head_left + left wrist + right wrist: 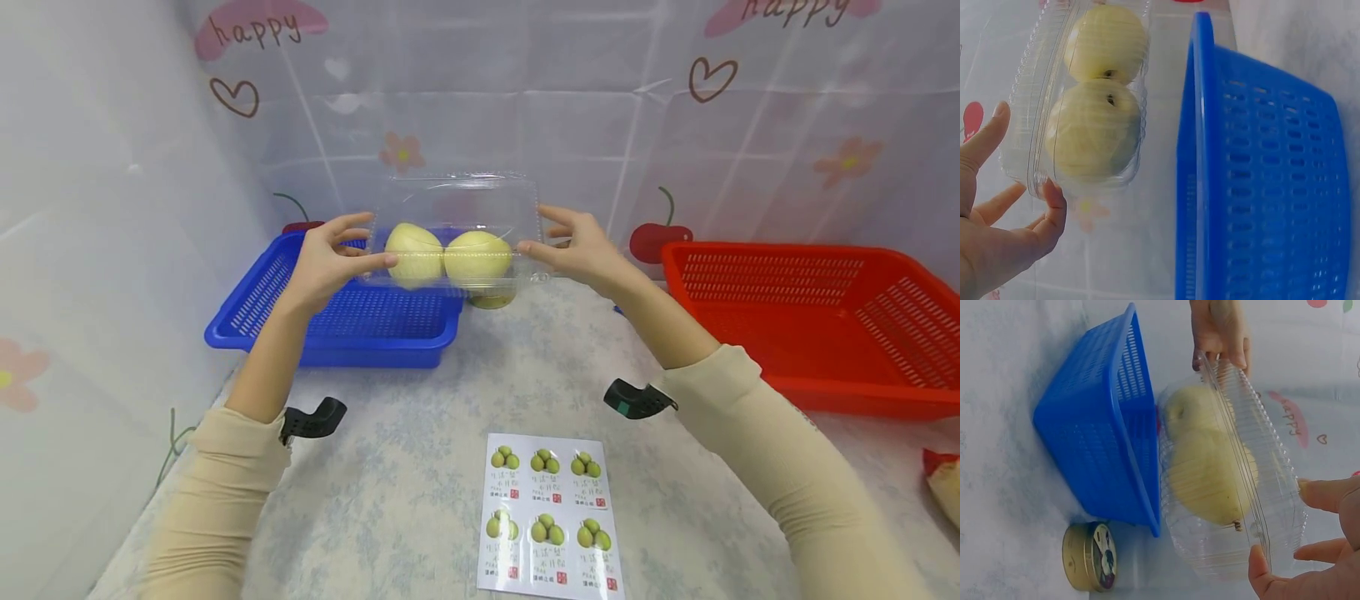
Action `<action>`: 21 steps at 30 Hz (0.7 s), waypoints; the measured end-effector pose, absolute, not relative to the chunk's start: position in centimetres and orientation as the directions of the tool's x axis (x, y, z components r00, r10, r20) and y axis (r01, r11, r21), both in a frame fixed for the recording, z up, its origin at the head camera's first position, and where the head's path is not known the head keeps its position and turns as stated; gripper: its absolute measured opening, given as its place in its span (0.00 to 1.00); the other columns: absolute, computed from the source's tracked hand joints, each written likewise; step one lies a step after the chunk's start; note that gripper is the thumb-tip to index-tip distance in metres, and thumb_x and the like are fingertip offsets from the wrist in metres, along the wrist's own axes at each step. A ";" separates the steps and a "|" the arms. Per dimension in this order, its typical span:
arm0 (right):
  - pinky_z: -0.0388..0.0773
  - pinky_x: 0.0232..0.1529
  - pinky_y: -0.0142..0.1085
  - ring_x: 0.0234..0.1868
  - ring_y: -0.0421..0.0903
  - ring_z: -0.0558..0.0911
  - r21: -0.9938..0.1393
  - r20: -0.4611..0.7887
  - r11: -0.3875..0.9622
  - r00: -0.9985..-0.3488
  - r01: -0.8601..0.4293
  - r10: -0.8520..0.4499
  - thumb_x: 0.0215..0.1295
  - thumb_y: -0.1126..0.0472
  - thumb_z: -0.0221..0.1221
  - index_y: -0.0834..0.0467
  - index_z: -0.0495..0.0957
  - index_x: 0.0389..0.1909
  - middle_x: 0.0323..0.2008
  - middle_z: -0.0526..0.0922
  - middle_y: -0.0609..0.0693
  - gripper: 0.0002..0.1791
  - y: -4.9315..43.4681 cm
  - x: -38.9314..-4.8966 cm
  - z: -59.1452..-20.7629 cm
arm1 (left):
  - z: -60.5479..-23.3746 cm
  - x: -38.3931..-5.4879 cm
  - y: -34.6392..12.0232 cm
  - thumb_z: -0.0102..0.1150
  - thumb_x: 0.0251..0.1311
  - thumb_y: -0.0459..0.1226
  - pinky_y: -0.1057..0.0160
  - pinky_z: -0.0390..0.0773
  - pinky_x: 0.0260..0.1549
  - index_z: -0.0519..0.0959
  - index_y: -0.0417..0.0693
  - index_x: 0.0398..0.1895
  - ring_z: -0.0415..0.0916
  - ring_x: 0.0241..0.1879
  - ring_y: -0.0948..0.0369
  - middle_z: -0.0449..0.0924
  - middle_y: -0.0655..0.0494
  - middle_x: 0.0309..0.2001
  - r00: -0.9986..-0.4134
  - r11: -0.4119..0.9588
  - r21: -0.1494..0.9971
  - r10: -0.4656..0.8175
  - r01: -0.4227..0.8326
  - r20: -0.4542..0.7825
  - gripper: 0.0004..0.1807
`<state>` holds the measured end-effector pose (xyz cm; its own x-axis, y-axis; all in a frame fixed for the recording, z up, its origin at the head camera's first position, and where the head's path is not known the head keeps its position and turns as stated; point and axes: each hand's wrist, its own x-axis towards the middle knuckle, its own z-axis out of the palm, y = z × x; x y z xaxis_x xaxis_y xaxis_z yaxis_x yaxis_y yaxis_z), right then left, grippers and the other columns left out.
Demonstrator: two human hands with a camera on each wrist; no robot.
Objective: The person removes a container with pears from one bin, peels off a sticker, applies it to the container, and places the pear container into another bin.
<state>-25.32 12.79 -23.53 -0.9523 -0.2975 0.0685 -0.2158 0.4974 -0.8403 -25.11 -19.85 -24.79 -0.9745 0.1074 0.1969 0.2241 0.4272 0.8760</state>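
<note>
A clear plastic clamshell box [457,204] with two pale yellow pears [478,257] inside is held up in the air, its lid closed over them. My left hand [327,260] grips the box's left end between thumb and fingers. At the other end, my right hand [577,248] holds the edge the same way, fingertips on the rim in the right wrist view. Beneath and to the left of the box is a blue plastic basket [360,333]; in the left wrist view the basket wall [1272,162] stands close to the box.
A round gold tin [1088,556] stands beside the blue basket. On the right is a red plastic basket [810,333]. Near the front lies a sheet of pear-printed labels [551,517]. A red and pale package [947,483] shows partly at the right edge.
</note>
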 end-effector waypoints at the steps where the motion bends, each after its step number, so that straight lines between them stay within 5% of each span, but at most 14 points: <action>1: 0.71 0.55 0.52 0.66 0.59 0.63 -0.831 0.068 0.512 -0.953 -0.218 -0.296 0.63 0.51 0.60 0.54 0.51 0.73 0.67 0.60 0.64 0.42 13.3 -25.1 -23.6 | -24.9 -25.1 -19.5 0.69 0.50 0.40 0.59 0.78 0.44 0.65 0.49 0.67 0.71 0.54 0.48 0.66 0.43 0.63 -0.972 0.420 0.877 0.120 0.232 0.200 0.39; 21: 0.70 0.55 0.55 0.64 0.61 0.66 -0.782 0.066 0.593 -0.972 -0.191 -0.227 0.62 0.45 0.59 0.53 0.52 0.73 0.67 0.61 0.64 0.42 20.5 -21.4 -25.4 | -27.2 -25.3 -13.6 0.70 0.49 0.35 0.60 0.80 0.41 0.68 0.44 0.65 0.79 0.45 0.51 0.68 0.43 0.62 -0.940 0.272 0.917 0.256 0.293 0.225 0.37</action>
<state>-21.43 20.50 -25.36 -0.9716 -0.2272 0.0656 -0.1914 0.5927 -0.7823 -25.29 -13.59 -27.22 -0.9402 0.2560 0.2245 0.2930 0.2721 0.9166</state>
